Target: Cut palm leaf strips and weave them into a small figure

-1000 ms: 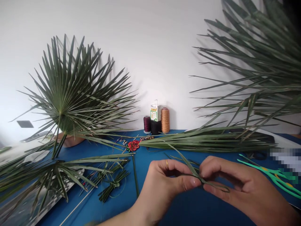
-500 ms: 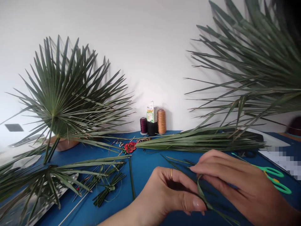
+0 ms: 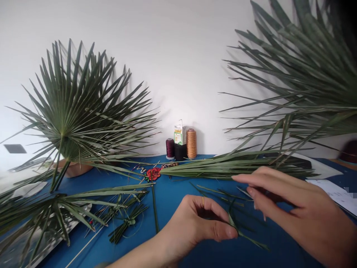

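In the head view my left hand (image 3: pixel 203 223), low in the middle, pinches a folded green palm leaf strip (image 3: pixel 232 222) between thumb and forefinger. One thin end of the strip trails down to the right. My right hand (image 3: pixel 292 208) hovers to the right of the strip, apart from it, with forefinger and thumb spaced. A thin greyish pointed piece shows beside its thumb; I cannot tell what it is or whether the fingers touch it. Loose narrow leaf strips (image 3: pixel 208 191) lie on the blue table (image 3: pixel 178 249) behind both hands.
Fan palm leaves stand at the left (image 3: pixel 69 111) and right (image 3: pixel 301 74). A long leaf bundle (image 3: pixel 212 168) lies across the back, near a red rose patch (image 3: pixel 153 174) and thread cones (image 3: pixel 191 143). A small tied leaf bundle (image 3: pixel 128 222) sits left, and a white sheet (image 3: pixel 331 193) right.
My right hand has let go of the leaf strip and moved right, now covering the turquoise-handled scissors. My left hand still holds the strip, slightly further left.
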`<control>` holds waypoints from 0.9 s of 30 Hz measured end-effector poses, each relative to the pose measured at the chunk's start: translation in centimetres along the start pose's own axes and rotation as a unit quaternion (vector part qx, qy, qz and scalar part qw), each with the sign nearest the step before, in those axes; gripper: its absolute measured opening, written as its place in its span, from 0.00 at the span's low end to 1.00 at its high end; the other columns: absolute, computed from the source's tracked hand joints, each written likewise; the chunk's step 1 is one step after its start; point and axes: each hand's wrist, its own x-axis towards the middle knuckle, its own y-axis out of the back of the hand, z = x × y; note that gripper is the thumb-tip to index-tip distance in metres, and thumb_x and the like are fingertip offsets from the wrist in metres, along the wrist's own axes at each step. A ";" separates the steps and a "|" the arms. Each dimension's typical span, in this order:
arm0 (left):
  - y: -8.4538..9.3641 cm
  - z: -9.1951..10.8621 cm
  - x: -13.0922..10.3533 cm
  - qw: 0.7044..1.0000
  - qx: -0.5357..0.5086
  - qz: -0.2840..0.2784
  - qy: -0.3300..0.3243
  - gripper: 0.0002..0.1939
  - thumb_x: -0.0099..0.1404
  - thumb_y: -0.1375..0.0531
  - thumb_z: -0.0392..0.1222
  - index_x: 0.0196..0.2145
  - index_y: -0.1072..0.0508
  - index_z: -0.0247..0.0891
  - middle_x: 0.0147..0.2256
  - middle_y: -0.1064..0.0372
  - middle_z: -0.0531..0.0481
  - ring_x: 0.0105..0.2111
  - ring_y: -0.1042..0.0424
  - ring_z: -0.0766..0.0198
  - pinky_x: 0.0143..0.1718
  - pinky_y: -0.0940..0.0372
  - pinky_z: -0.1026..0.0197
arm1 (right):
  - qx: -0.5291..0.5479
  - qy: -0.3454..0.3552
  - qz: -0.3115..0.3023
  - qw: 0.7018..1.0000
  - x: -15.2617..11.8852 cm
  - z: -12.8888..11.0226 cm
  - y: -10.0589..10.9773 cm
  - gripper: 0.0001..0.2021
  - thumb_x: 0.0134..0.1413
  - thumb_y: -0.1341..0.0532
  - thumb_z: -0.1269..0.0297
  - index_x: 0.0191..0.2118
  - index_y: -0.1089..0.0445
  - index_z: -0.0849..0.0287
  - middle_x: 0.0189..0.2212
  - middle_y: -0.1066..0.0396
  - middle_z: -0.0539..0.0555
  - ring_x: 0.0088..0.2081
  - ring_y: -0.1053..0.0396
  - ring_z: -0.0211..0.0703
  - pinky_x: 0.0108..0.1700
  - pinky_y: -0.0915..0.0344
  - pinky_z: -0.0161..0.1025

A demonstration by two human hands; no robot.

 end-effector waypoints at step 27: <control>0.3 -1.0 0.2 0.978 0.166 0.042 -0.118 0.10 0.48 0.33 0.43 0.24 0.28 0.35 0.28 0.37 0.53 0.29 0.39 0.67 0.31 0.46 0.63 | 0.387 -0.268 -0.168 0.866 0.4 -1.5 -0.6 0.05 0.52 0.46 0.65 0.32 0.34 0.56 0.24 0.26 0.50 0.22 0.31 0.38 0.24 0.35 0.33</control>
